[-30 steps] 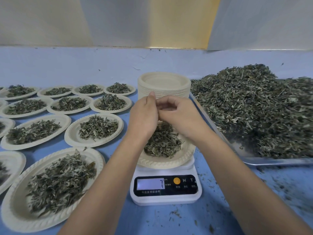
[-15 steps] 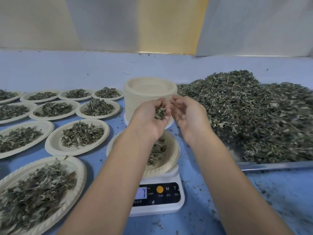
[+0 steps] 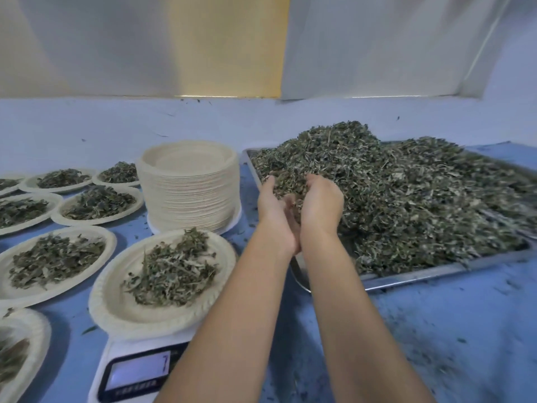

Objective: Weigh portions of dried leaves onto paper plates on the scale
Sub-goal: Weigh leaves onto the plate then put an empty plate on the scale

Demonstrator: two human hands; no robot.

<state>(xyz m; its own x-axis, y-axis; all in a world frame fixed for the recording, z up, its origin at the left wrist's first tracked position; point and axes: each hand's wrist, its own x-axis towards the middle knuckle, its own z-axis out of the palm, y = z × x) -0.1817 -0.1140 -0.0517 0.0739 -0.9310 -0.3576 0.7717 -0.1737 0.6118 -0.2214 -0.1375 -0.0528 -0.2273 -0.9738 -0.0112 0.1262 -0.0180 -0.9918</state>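
Observation:
A white digital scale (image 3: 136,370) sits at the bottom left, its display reading 7. On it rests a paper plate (image 3: 110,309) carrying a heap of dried leaves (image 3: 174,271). My left hand (image 3: 274,210) and my right hand (image 3: 321,205) are cupped together, palms facing each other, over the left part of a metal tray (image 3: 436,271). Between them they hold a clump of dried leaves (image 3: 286,181). The tray is piled high with loose dried leaves (image 3: 406,199).
A tall stack of empty paper plates (image 3: 189,193) stands between the scale and the tray. Several filled plates (image 3: 17,292) cover the blue table to the left. Leaf crumbs are scattered on the table in front of the tray.
Both hands have moved right, from above the plate on the scale to over the tray's leaf pile. The view has turned right with them.

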